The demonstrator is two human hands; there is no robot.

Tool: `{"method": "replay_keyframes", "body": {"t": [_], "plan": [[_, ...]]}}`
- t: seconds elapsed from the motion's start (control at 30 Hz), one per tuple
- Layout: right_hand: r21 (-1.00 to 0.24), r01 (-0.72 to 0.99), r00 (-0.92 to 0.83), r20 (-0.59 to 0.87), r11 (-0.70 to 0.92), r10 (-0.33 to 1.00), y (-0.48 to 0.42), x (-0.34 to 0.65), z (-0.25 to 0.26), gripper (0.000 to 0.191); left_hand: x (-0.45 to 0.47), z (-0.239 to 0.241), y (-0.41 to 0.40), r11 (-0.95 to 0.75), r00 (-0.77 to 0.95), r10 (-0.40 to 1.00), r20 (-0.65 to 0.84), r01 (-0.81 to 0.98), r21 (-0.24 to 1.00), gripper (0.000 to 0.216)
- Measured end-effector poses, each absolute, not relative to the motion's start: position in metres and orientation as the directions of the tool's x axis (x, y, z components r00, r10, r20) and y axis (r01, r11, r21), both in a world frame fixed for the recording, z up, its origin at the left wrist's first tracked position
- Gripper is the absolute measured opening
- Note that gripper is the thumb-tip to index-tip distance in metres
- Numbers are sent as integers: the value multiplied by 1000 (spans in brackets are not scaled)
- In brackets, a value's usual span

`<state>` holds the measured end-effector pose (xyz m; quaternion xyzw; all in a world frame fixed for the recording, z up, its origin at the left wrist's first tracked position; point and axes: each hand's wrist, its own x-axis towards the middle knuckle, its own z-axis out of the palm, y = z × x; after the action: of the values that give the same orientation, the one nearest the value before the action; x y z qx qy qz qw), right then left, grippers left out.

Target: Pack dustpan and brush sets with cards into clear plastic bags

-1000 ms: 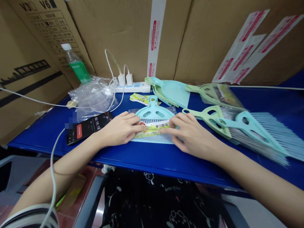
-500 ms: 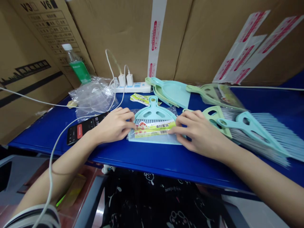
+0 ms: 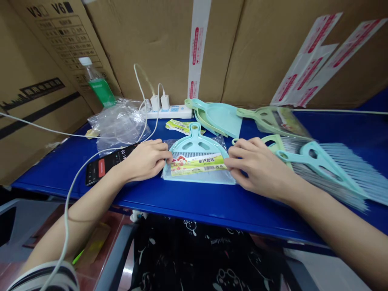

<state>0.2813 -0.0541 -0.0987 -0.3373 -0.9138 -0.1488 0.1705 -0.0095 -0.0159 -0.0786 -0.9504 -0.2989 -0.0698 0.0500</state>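
Observation:
A light-blue dustpan-and-brush set [image 3: 197,145] in a clear bag lies flat on the blue table [image 3: 188,202], with a yellow-green label [image 3: 197,164] across its front. My left hand [image 3: 147,159] pinches the bag's left edge. My right hand [image 3: 259,167] pinches the right edge, fingers curled at the label's end.
Loose blue and green brushes [image 3: 315,161] lie right of my right hand. More dustpans [image 3: 221,117] and a bagged green set [image 3: 279,119] sit behind. A phone [image 3: 106,163], white cable [image 3: 75,182], power strip [image 3: 169,110], plastic bags [image 3: 118,121] and a bottle [image 3: 97,85] are at the left. Cardboard boxes [image 3: 151,40] wall the back.
Both hands have slid outward along the label, from near its middle to the bag's left and right edges. The whole label now shows.

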Motion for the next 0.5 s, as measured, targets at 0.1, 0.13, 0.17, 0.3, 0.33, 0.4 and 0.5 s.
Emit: {"method": "replay_keyframes", "body": {"t": [0.1,0.13,0.17,0.3,0.33,0.4,0.5], "plan": [[82,717,-656,417,692,630,-57,278,-97,20,-6,-79,-18,-779,767,621,161,626,22,31],[32,741,-621,415,671,665,-58,277,-97,18,-5,-80,-19,-762,746,643,174,646,47,31],[-27,762,-582,408,646,704,-59,276,-98,18,-4,-82,-20,-742,721,666,190,666,71,32],[-230,832,-425,321,505,846,-58,273,-103,22,1,-88,-21,-663,632,745,214,737,132,25],[-253,846,-396,291,470,871,-57,272,-104,21,2,-89,-21,-649,619,757,210,749,135,22],[-258,872,-357,247,416,901,-57,270,-106,18,5,-90,-22,-628,599,775,204,767,132,19],[-231,897,-324,232,376,917,-58,266,-108,17,7,-91,-22,-614,586,785,201,779,127,15]]}}
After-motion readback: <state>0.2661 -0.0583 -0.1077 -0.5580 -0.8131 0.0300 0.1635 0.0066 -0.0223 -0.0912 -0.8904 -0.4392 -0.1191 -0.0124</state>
